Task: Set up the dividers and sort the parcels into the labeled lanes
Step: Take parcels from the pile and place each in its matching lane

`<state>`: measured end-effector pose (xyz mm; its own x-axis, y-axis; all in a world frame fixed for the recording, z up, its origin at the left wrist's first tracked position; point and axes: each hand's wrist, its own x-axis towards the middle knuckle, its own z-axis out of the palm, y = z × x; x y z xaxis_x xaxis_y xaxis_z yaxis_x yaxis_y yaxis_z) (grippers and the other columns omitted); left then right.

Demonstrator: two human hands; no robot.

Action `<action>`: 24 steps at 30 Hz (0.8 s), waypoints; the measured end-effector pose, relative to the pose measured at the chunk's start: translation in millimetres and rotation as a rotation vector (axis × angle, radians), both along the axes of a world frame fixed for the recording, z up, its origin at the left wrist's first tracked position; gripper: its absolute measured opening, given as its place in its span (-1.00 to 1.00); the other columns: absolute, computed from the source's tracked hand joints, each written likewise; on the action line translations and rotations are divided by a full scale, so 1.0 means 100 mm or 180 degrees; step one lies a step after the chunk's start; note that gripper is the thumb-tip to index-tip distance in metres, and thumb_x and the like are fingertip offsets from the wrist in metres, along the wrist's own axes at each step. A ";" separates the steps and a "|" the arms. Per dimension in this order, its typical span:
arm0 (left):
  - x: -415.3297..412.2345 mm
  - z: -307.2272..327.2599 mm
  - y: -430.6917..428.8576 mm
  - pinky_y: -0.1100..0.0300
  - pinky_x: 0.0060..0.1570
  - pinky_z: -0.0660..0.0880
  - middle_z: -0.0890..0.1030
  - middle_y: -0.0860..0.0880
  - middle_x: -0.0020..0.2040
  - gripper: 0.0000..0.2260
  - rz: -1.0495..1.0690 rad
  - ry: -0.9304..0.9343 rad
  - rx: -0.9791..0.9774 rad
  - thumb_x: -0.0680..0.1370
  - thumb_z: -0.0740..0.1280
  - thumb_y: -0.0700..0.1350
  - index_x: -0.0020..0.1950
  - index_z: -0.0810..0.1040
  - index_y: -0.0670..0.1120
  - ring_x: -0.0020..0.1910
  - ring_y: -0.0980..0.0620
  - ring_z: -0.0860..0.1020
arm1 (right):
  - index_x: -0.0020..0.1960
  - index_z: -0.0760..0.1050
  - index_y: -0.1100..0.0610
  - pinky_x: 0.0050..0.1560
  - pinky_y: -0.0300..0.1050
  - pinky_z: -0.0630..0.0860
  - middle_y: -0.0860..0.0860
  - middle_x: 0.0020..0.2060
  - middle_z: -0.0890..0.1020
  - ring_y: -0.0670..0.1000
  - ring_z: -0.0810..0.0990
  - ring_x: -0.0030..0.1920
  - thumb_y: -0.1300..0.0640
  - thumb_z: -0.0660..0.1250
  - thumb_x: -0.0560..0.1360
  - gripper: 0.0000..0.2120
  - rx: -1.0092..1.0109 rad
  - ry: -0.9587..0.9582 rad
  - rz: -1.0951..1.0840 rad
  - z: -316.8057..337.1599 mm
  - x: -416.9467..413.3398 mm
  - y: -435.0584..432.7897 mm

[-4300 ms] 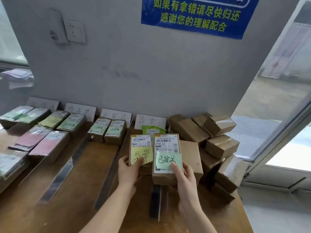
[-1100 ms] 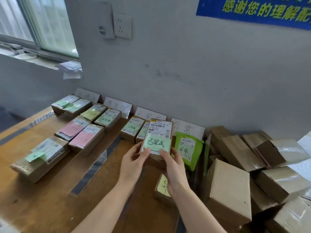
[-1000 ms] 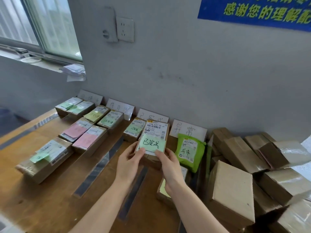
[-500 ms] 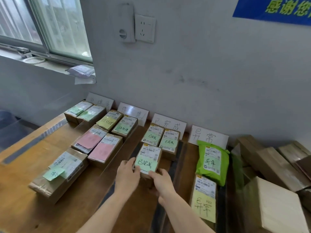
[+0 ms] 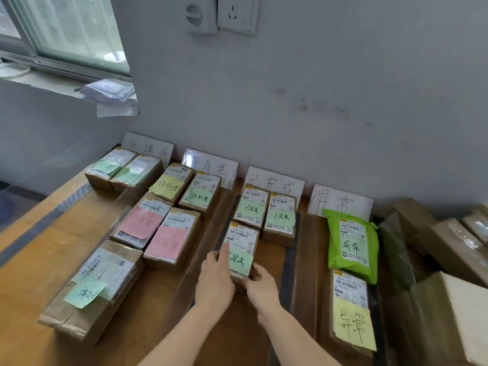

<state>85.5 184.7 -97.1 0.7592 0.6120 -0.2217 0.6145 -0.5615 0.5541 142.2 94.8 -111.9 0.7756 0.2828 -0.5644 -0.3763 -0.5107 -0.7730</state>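
the small parcel [image 5: 241,247] with a green note lies flat on the surface [image 5: 39,265], in the lane under the card that reads 已完成 [image 5: 274,182], just behind both hands. the left hand [image 5: 215,280] is closed on its near left corner, one finger laid along the left edge of the label; the right hand [image 5: 261,289] pinches the near right corner from below the note. both are clamped on the box rather than resting loose.

it looks like a light, stiff carton, taped at the seams, so it should slide or lift without sagging. the tape and the printed label are probably slick, and the green note is only stuck on at its top, so a grip on the cardboard side walls is the safer hold; fingers pressed on the note could peel or crease it.

room is narrow. straight beyond the hands two boxes [image 5: 266,216] fill the far end of the lane, and the parcel's far edge is close to them or touching, which cannot be told. just left of the left hand runs a dark divider strip [image 5: 220,241], with pink-noted boxes [image 5: 158,233] beyond it. right of the right hand another strip [image 5: 289,262] bounds the lane, then a green bag [image 5: 352,245] and a yellow-noted box [image 5: 351,310]. the open surface lies on the near side, toward the wrists, so pulling back is the free way out.
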 end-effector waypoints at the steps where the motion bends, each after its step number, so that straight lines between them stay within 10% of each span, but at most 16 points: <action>1: 0.01 0.00 0.01 0.03 0.22 0.48 0.30 -0.10 0.40 -0.32 -0.0032 0.0027 0.0035 0.56 0.25 -0.22 0.59 0.01 0.06 0.36 -0.08 0.33 | 0.48 0.34 -0.03 0.30 0.04 0.51 -0.05 0.36 0.51 0.02 0.50 0.32 0.14 0.34 0.56 -0.50 -0.0041 -0.0066 0.0039 0.01 -0.01 0.00; 9: 0.03 0.07 0.02 0.09 0.26 0.42 0.23 -0.09 0.46 -0.45 -0.0370 -0.0010 0.0511 0.59 0.23 -0.19 0.54 0.12 0.00 0.44 -0.08 0.21 | 0.48 0.29 -0.01 0.20 -0.21 0.45 -0.02 0.39 0.48 0.02 0.47 0.37 0.09 0.28 0.60 -0.53 -0.0759 -0.0955 0.0925 0.27 0.08 -0.13; 24: 0.52 1.17 -0.88 0.03 0.36 0.31 0.42 -0.02 0.40 -0.57 -0.1394 -0.0299 0.1712 0.59 0.27 0.00 0.46 0.36 -0.02 0.42 -0.04 0.32 | 0.47 0.32 0.05 0.27 -0.02 0.45 0.03 0.35 0.46 0.08 0.43 0.35 -0.02 0.25 0.60 -0.53 -0.1776 -0.2845 0.1417 1.42 0.57 -1.50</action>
<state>137.6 96.7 19.7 0.9621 0.2516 0.1047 0.2320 -0.9578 0.1696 199.2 -54.7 29.9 0.8564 0.5163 0.0055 0.4944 -0.8170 -0.2968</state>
